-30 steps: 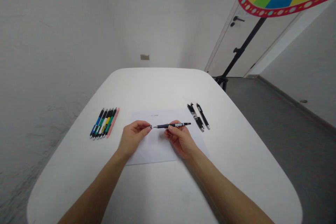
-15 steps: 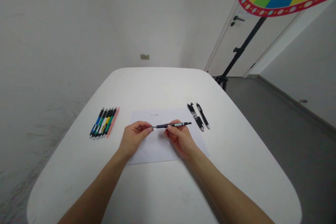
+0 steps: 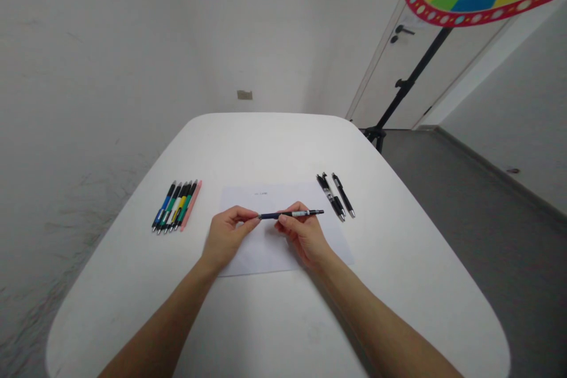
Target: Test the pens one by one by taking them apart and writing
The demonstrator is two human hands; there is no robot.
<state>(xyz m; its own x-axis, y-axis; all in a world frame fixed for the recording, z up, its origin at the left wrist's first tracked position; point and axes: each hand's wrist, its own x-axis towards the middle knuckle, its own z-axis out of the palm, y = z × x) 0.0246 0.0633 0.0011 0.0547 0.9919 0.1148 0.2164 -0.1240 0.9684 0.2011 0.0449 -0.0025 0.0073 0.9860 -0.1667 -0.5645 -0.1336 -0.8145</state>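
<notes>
The left hand (image 3: 227, 235) is pinching a small silvery tip piece (image 3: 259, 217) between thumb and forefinger, most of it hiding behind the fingertips. The right hand (image 3: 305, 237) is pinching the slim, dark-blue-and-black pen (image 3: 271, 216) with a pale patch along its barrel; its thumb is pressing on the near side, and the other fingers are curling underneath. The pen is lying nearly level between the two hands, over a white rectangular sheet of paper (image 3: 266, 257), its black end pointing rightward.

A second ago a thin refill was showing in a gap between the left fingertips and the barrel; half a second ago that gap was narrowing. Now the barrel's end is meeting the left fingertips, and no refill is showing. The left hand is sitting slightly closer to the right one.

The row of slim blue, green, white, yellow and pink pens (image 3: 181, 207) is staying in place on the left of the smooth white table (image 3: 266, 147). Three black pens with silvery tips (image 3: 344, 196) are likewise remaining on the right.
</notes>
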